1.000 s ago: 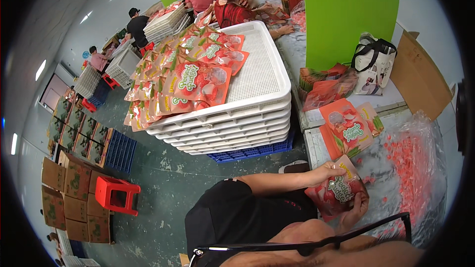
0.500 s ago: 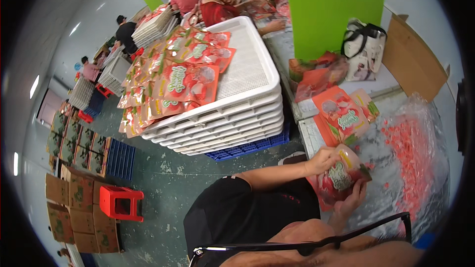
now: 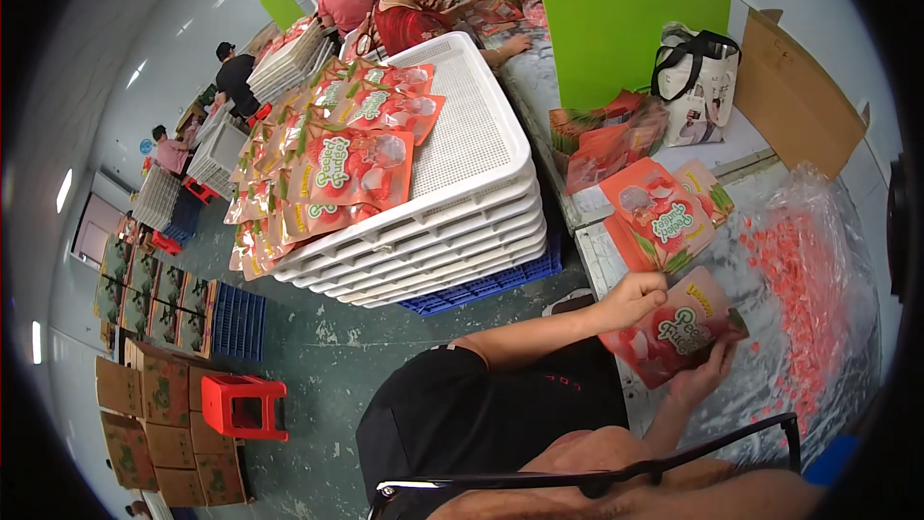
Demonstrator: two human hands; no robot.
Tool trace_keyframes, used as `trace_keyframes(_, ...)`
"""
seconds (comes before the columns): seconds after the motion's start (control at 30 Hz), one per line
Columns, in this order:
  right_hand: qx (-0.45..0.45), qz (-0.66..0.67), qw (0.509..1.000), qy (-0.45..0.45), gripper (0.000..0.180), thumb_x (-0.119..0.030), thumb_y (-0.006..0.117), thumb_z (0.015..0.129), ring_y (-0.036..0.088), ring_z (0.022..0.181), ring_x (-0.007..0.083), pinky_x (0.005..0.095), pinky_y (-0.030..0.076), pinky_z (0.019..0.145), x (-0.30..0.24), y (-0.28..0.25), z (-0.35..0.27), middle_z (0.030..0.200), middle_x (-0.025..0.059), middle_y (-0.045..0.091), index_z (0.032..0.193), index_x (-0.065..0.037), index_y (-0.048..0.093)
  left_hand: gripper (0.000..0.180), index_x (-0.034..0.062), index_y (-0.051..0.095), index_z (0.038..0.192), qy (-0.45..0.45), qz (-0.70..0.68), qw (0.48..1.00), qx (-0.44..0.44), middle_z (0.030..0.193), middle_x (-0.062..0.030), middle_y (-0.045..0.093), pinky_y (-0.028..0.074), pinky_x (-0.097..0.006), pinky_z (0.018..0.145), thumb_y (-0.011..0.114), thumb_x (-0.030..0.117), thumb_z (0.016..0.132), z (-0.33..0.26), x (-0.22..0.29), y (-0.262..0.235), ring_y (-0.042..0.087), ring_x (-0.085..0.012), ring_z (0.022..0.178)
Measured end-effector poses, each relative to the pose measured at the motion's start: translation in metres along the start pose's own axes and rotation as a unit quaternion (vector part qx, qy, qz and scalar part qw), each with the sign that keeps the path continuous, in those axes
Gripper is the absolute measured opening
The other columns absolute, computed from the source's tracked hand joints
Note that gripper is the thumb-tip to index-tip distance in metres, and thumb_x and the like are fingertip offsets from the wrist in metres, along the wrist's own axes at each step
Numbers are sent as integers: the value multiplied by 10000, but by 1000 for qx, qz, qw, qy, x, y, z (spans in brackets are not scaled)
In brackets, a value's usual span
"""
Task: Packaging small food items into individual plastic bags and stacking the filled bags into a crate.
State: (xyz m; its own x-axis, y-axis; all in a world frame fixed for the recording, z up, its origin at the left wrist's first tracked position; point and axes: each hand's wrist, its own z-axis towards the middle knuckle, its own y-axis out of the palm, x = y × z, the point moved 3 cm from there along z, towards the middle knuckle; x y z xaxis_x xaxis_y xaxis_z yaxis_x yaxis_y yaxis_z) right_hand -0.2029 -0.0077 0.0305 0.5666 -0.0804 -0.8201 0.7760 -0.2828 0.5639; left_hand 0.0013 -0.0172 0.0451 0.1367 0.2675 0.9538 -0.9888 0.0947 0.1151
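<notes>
A pink and red snack pouch (image 3: 681, 327) is held over the table's near left edge, its printed face showing. My right hand (image 3: 701, 380) is closed on its lower right side, fingers partly hidden behind it. My left hand (image 3: 635, 299) is closed with fingers curled at the pouch's upper left edge; the fingertips are hidden, so I cannot see the exact grip. Just beyond my left hand, several similar pouches (image 3: 664, 212) lie flat and overlapping on the table. To the right, loose pink small pieces (image 3: 794, 299) lie on a clear plastic sheet (image 3: 837, 250).
At left, stacked white trays (image 3: 481, 125) carry rows of pouches (image 3: 356, 169) above a blue crate (image 3: 500, 284). Further back are more pouches (image 3: 616, 135), a white bag (image 3: 698, 87), a green panel (image 3: 630, 19) and a co-worker (image 3: 409, 19). A red stool (image 3: 245, 406) stands by cardboard boxes (image 3: 173, 424).
My right hand and the pouch have shifted a little right and up. My left hand has slid from the pouch's face to its upper left edge.
</notes>
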Motion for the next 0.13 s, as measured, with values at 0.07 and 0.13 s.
trace_keyframes(0.07,-5,-40,999,-27,427,-201,595,1030,560,1215,250,405,463,1047,-5,-6,-2,1364,146,562,1390,12,507,75,16,641,974,-64,-32,997,-38,776,-24,639,468,-266,618,663,83,949,2,0,2,581,-76,708)
trace_keyframes(0.13,-73,-45,996,-37,442,-204,617,1021,540,1245,262,402,436,1082,2,-4,-6,1386,132,548,1403,-12,504,356,39,649,1251,-125,1,978,-168,1048,-74,726,505,-261,847,714,103,906,-2,-20,-3,624,-88,940)
